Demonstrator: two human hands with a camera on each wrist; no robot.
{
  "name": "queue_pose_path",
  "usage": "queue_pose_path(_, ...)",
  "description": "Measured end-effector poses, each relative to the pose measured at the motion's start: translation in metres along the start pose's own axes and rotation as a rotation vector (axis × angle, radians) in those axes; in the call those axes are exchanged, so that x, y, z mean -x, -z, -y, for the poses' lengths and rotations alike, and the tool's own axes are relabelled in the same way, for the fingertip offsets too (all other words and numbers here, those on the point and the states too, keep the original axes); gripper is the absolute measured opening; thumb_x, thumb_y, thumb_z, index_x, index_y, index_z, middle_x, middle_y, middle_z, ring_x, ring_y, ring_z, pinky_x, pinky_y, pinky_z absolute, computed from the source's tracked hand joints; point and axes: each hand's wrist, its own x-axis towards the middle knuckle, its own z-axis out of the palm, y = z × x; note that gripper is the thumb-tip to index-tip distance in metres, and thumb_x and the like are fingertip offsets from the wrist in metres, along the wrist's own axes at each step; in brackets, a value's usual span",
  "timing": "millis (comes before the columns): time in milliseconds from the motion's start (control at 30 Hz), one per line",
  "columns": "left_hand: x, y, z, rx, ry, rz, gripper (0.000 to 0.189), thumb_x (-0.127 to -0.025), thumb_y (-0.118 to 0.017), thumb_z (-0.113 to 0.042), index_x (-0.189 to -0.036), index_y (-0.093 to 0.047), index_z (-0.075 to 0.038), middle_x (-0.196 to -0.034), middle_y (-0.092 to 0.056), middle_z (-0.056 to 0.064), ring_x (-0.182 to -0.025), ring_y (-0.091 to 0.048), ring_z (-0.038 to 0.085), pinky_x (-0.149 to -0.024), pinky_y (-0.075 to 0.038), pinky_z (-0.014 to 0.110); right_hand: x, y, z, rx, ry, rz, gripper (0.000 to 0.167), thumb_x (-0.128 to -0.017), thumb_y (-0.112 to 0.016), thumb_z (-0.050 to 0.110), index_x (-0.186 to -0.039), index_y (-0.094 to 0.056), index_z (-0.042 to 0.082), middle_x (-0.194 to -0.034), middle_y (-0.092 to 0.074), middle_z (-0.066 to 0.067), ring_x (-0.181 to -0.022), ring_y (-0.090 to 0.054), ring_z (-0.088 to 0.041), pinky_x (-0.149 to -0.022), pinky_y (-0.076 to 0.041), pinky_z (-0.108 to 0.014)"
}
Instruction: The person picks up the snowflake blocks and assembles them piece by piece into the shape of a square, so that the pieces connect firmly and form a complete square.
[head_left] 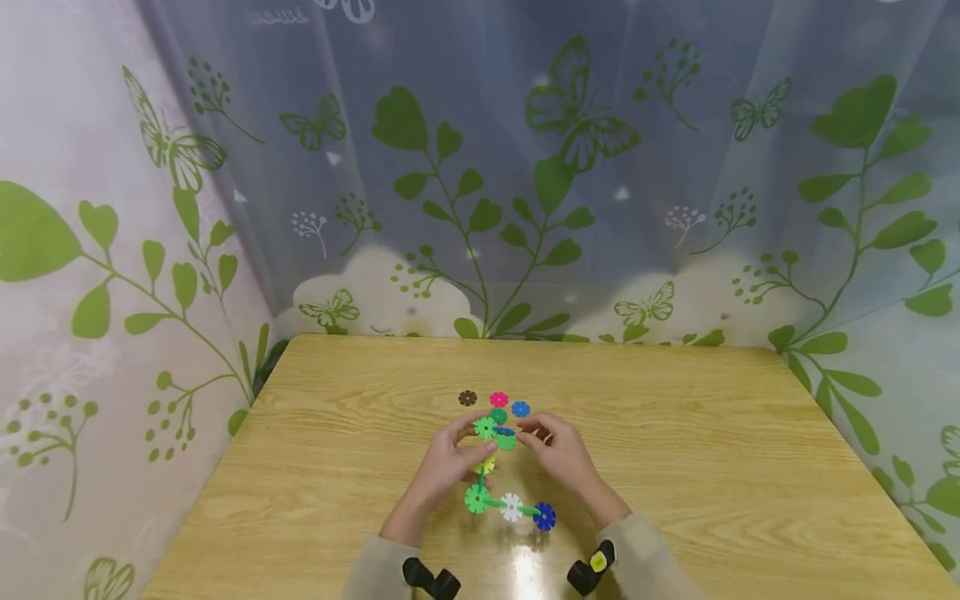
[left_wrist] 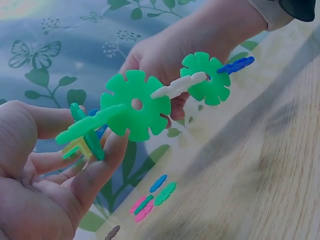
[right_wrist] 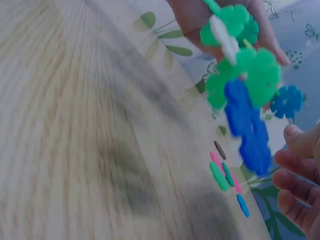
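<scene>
A chain of slotted plastic flower discs hangs from my left hand, whose thumb and fingers pinch it near its upper end. In the left wrist view, a large green disc, a white disc, another green disc and a dark blue disc run outward, joined at angles. A yellow disc sits partly behind the left fingers. At the upper end, a blue disc sticks out towards my right hand. The right fingers are loosely bent, with the fingertips just short of that disc and nothing between them.
Loose discs lie on the wooden table beyond the hands: a brown disc, a pink disc, a blue disc and green ones. A leaf-and-butterfly patterned curtain hangs behind the table's far edge.
</scene>
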Motion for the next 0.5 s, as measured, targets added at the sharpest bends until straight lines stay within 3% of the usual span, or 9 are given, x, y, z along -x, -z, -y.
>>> queue_pose_path(200,-0.006,0.005,0.008,0.017,0.001,-0.006,0.052,-0.089,-0.062,-0.007,-0.138,-0.042,-0.012,-0.128,-0.044,0.02,-0.07,-0.066,0.03,-0.069,-0.049,0.065,-0.007,-0.002,-0.008,0.061,-0.028,0.018,0.011,-0.083,-0.07,0.007,-0.094,-0.069,0.005,-0.081,-0.064,0.002,-0.07,-0.056,-0.012,-0.057,-0.05,-0.022)
queue_pose_path(400,-0.012,0.009,0.022,0.024,0.0,-0.015,0.054,-0.088,-0.065,-0.013,-0.137,-0.044,-0.015,-0.133,-0.042,0.019,-0.076,-0.064,0.04,-0.065,-0.053,0.06,-0.012,-0.011,-0.01,0.222,-0.036,0.105,0.012,-0.084,-0.069,0.012,-0.095,-0.069,0.006,-0.081,-0.059,0.003,-0.068,-0.051,-0.011,-0.056,-0.048,-0.022)
queue_pose_path(500,-0.011,0.009,0.023,0.021,-0.004,-0.018,0.053,-0.087,-0.067,-0.015,-0.136,-0.046,-0.016,-0.133,-0.041,0.019,-0.076,-0.062,0.044,-0.064,-0.054,0.057,-0.015,-0.017,-0.012,0.302,-0.086,0.144,0.02,-0.084,-0.07,0.018,-0.099,-0.068,0.005,-0.085,-0.058,0.002,-0.072,-0.054,-0.012,-0.059,-0.05,-0.024)
